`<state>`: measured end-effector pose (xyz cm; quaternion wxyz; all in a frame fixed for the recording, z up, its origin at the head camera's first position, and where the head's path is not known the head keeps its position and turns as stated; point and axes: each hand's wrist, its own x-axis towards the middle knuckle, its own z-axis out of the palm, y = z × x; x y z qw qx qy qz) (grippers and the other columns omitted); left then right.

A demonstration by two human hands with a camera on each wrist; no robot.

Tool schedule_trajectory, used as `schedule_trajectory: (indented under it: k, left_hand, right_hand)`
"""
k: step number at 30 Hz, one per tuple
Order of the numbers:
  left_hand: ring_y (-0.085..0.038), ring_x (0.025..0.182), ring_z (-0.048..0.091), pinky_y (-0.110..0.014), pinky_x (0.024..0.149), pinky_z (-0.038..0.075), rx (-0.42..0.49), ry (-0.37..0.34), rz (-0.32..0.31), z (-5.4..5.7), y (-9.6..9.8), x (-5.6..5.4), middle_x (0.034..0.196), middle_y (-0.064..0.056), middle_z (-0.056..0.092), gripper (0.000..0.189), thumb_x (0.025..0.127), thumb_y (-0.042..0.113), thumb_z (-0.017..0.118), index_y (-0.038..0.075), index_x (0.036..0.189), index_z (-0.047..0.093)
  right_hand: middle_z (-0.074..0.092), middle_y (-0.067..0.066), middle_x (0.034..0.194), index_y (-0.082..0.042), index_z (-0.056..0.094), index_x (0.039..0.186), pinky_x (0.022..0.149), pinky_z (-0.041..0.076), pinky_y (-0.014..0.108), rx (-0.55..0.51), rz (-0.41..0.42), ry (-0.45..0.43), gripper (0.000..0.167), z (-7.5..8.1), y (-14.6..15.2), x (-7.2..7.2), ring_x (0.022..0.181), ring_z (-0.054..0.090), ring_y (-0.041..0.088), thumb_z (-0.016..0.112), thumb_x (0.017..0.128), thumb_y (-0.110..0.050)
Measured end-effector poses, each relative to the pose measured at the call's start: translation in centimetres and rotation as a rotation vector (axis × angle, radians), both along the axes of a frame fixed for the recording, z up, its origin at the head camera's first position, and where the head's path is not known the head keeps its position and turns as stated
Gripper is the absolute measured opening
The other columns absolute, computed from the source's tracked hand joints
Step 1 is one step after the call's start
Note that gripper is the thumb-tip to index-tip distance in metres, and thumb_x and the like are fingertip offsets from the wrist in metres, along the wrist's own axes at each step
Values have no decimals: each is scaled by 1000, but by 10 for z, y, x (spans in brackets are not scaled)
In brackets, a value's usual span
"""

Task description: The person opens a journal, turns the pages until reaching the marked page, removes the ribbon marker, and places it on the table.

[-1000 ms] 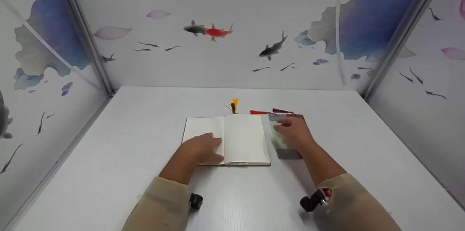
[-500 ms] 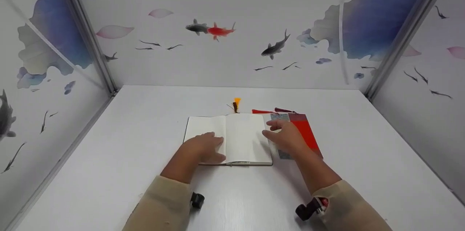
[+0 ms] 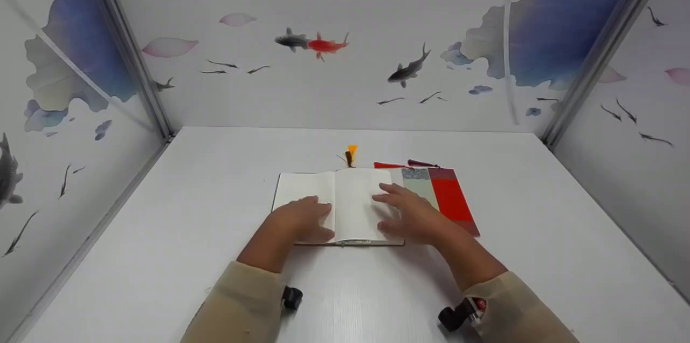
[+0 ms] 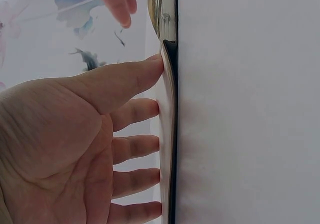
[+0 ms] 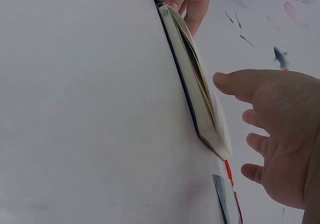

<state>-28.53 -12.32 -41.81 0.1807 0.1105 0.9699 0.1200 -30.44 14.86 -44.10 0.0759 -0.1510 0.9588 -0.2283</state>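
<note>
An open notebook (image 3: 353,200) with blank cream pages lies on the table. My left hand (image 3: 299,219) presses its left page near the fold, fingertips and thumb spread on the paper, as the left wrist view also shows. Above the right page hovers my right hand (image 3: 412,216), fingers spread and holding nothing; in the right wrist view its thumb (image 5: 235,84) is apart from the pages. Right of the notebook lie two tasselled bookmarks side by side: a pale green one (image 3: 420,186), partly hidden by that hand, and a red one (image 3: 453,197).
A yellow tassel (image 3: 352,150) and a dark one (image 3: 349,159) stick out beyond the notebook's top edge. Red (image 3: 391,165) and maroon (image 3: 423,164) tassels lie behind the bookmarks. White panels printed with fish enclose the white table (image 3: 215,149) on three sides.
My right hand has moved left from over the bookmarks to over the right page, its fingers spreading. More of both bookmarks shows. The left hand has stayed on the left page.
</note>
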Motion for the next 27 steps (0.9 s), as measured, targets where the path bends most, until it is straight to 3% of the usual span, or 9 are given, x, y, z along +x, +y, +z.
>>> schedule_trajectory:
  k: [9,20,27]
  left_hand:
    - [-34,166,28,-55,134,28,-7,-2,10,0,1,0,177,-8,32,74,101,47,69,25,166,43]
    - [-32,166,29,-55,134,28,5,0,7,1,0,1,177,-9,33,73,101,45,69,23,166,43]
    - [-33,166,29,-56,133,28,18,-5,5,0,-1,-1,177,-9,33,74,100,45,70,24,166,43]
  right_hand:
    - [37,-14,174,-46,52,157,117,50,61,69,15,-59,74,-3,-2,1,164,32,27,85,91,-37]
    - [54,-13,163,-46,67,144,127,33,66,152,129,-24,51,-6,5,-2,156,45,22,80,95,-40]
    - [61,-16,155,-44,72,138,123,43,58,148,145,-11,47,-2,9,2,151,51,20,84,93,-39]
